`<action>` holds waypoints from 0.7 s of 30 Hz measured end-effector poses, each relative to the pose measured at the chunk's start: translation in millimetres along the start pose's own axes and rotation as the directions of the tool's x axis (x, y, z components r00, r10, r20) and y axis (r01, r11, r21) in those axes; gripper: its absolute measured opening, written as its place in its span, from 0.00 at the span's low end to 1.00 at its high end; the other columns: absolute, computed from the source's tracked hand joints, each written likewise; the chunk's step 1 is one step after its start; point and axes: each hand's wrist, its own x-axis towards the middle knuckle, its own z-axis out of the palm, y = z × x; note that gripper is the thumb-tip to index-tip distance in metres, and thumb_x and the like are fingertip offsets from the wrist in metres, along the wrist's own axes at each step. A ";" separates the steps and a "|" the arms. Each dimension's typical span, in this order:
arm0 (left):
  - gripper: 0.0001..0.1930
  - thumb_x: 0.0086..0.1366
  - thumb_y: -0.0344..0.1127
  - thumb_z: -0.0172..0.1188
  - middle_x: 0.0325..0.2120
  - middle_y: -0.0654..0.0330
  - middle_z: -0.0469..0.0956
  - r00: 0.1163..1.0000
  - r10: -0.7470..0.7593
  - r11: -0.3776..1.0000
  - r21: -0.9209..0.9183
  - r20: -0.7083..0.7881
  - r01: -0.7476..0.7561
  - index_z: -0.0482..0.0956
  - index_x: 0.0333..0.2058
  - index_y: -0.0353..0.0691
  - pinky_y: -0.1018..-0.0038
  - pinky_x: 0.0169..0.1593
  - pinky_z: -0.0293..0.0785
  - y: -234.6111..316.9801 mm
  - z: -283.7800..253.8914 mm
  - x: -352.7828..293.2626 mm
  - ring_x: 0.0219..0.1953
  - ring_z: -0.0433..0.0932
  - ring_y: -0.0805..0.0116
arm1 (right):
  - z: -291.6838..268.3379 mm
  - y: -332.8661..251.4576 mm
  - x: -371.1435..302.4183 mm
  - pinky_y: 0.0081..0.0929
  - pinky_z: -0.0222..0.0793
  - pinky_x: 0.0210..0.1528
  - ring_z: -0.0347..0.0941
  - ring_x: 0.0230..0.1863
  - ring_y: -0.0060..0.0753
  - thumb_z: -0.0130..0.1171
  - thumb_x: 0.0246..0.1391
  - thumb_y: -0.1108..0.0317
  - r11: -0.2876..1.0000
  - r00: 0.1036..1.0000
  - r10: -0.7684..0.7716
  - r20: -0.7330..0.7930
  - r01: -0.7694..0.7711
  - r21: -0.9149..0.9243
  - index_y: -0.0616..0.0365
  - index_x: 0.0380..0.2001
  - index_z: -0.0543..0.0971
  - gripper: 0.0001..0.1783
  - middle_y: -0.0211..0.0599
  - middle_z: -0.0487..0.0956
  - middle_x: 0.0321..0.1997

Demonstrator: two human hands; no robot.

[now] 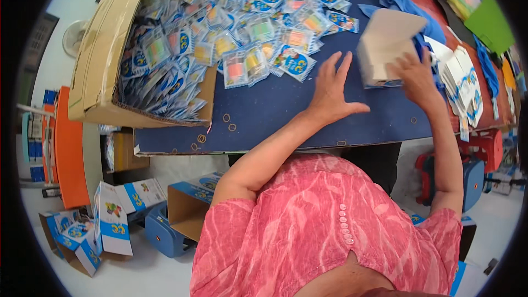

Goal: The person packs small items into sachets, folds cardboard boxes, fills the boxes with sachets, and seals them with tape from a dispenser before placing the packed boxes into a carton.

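My left hand hovers over the dark blue tabletop, fingers spread and thumb out to the right, holding nothing. To its right a small white carton stands with its lid flap up, slightly blurred. My right hand is at the carton's right front side, its fingers bent over that wall; the hand is a little smeared and hides part of the box. Many small clear packets with coloured pieces inside lie heaped beyond my left hand. They spill from a large brown cardboard box tipped on its side at the left.
Rubber bands are scattered along the near edge of the table. Flattened white cartons and blue cloth lie on the right. Below stand a blue stool, open printed boxes and a red stool.
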 end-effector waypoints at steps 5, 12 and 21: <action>0.33 0.48 0.45 0.74 0.54 0.46 0.68 0.878 -0.119 0.776 0.509 -0.463 0.373 0.74 0.52 0.40 0.50 0.54 0.63 -89.5 -100.0 -20.1 0.56 0.64 0.44 | -54.1 -59.7 52.6 0.38 0.67 0.57 0.74 0.50 0.44 0.65 0.46 0.71 0.881 0.968 0.201 0.151 -0.246 0.405 0.58 0.44 0.80 0.18 0.40 0.80 0.41; 0.30 0.51 0.38 0.71 0.53 0.49 0.71 0.903 -0.339 0.668 0.609 -0.263 0.428 0.73 0.54 0.40 0.54 0.52 0.68 -105.1 -119.1 -36.1 0.54 0.69 0.46 | 52.6 -175.0 132.4 0.42 0.72 0.44 0.75 0.46 0.49 0.63 0.52 0.63 0.803 0.970 0.123 -0.209 0.027 0.596 0.61 0.45 0.78 0.19 0.45 0.80 0.43; 0.21 0.54 0.22 0.65 0.50 0.54 0.77 0.999 0.003 0.981 0.192 -0.034 0.003 0.78 0.49 0.38 0.62 0.53 0.73 -60.9 -119.2 -92.5 0.53 0.74 0.50 | 38.6 -106.3 83.0 0.28 0.73 0.41 0.77 0.41 0.27 0.57 0.57 0.70 0.312 0.779 0.314 0.542 -0.624 0.716 0.64 0.55 0.74 0.22 0.37 0.80 0.43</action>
